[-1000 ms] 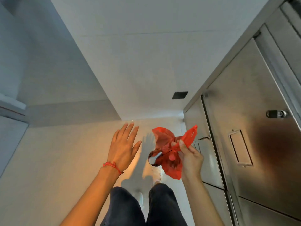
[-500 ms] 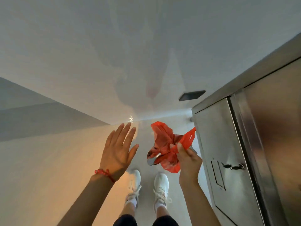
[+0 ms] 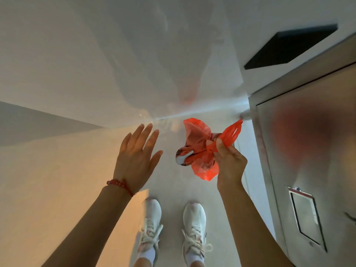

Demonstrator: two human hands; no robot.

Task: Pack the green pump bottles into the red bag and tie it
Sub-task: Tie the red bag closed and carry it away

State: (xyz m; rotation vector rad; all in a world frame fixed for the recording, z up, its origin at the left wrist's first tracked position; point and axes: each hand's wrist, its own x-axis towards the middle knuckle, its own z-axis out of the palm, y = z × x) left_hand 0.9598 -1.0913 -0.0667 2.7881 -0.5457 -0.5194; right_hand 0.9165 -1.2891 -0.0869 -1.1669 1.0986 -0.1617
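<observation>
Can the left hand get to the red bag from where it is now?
Probably yes. The left hand is open, fingers spread, beside the red bag, which hangs from the right hand. Only open air above the floor shows between them; nothing blocks the way.

free room: open air over the pale floor (image 3: 57, 189) to the left of and ahead of the left hand (image 3: 134, 158), which is spread flat and holds nothing. gap between the two hands: narrow, partly filled by the crumpled red bag (image 3: 200, 149) pinched in the right hand (image 3: 229, 164). obstacles: steel cabinet (image 3: 312, 151) close along the right side, just beside the right hand; white wall (image 3: 115, 54) ahead; white shoes (image 3: 192, 224) on the floor below the hands.
</observation>
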